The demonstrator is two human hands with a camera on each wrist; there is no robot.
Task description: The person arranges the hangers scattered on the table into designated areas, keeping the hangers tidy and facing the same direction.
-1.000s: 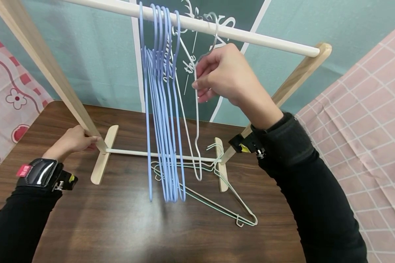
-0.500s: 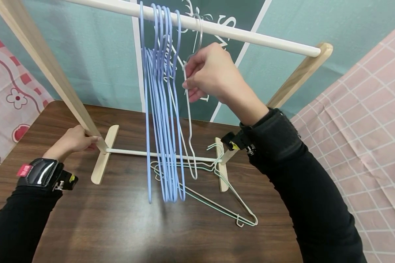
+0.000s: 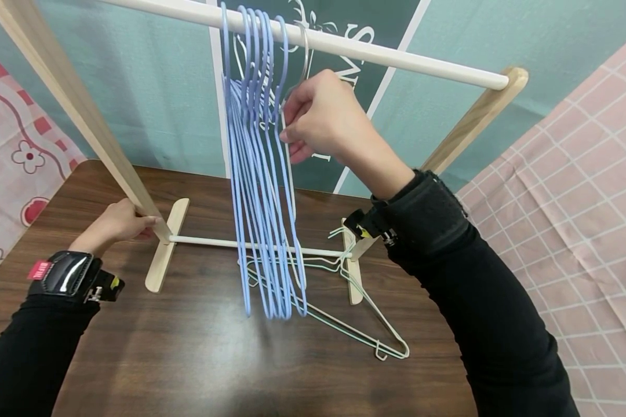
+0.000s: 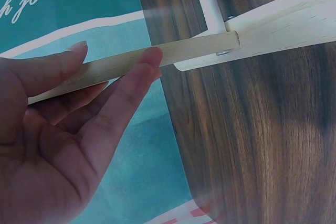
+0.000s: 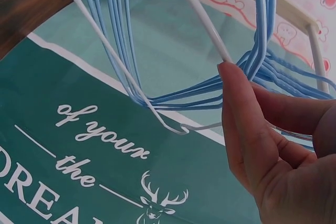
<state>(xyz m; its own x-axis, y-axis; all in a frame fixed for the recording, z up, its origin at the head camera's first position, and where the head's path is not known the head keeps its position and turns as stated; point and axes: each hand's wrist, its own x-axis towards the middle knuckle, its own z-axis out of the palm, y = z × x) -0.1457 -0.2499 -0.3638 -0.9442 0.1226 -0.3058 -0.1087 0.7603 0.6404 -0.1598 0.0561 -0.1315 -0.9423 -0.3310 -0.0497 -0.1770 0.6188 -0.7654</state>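
In the head view my right hand (image 3: 320, 116) pinches a white wire hanger (image 3: 290, 179) just below its hook. That hanger's hook passes over the white rod (image 3: 396, 55) of a rack, right beside a row of several blue hangers (image 3: 276, 289). The right wrist view shows thumb and fingers of my right hand (image 5: 268, 145) together, with the blue hangers (image 5: 142, 100) behind. Low on the rack's left side, my left hand (image 3: 117, 223) grips the wooden post (image 3: 86, 116). From the left wrist, fingers and thumb lie on opposite sides of the post (image 4: 199, 47).
Pale green and whitish hangers (image 3: 391, 330) lie on the brown table (image 3: 188, 347) at the rack's right foot (image 3: 353, 284). A lower white bar (image 3: 214, 241) joins the two feet. Behind hangs a green cloth with lettering; pink cloths flank the table.
My right hand has moved left, sliding the white hanger along the rod up to the blue hangers. The blue hangers' lower ends have swung slightly right. My left hand stays put.
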